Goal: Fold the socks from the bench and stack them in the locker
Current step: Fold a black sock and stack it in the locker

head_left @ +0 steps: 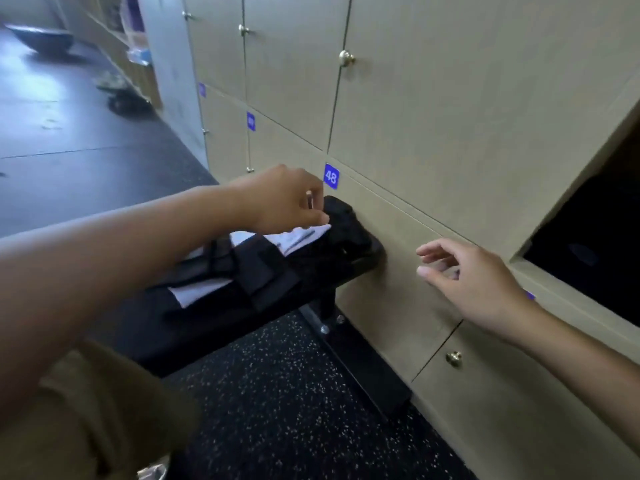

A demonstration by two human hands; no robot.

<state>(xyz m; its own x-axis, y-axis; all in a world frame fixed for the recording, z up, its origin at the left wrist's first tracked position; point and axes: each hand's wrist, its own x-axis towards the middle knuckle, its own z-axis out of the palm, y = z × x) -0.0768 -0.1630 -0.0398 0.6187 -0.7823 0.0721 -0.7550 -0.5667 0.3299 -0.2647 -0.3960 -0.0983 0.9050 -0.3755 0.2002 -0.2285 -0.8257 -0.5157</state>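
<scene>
A black padded bench [349, 233] runs from lower left up to the locker wall. On it lie several socks: a white sock with grey stripes [301, 237], black socks [263, 271] and another white sock [197, 292]. My left hand [280, 199] hovers over the far end of the bench and pinches the striped white sock at its edge. My right hand [474, 278] floats in the air in front of the locker doors with its fingers relaxed, holding nothing. An open locker [588, 244] shows its dark inside at the right.
Beige locker doors with brass knobs [346, 58] and blue number tags, one reading 48 [331, 176], fill the wall. The bench's metal leg [325, 320] is bolted to a black speckled floor [277, 393]. Bags and shoes lie far off at the upper left.
</scene>
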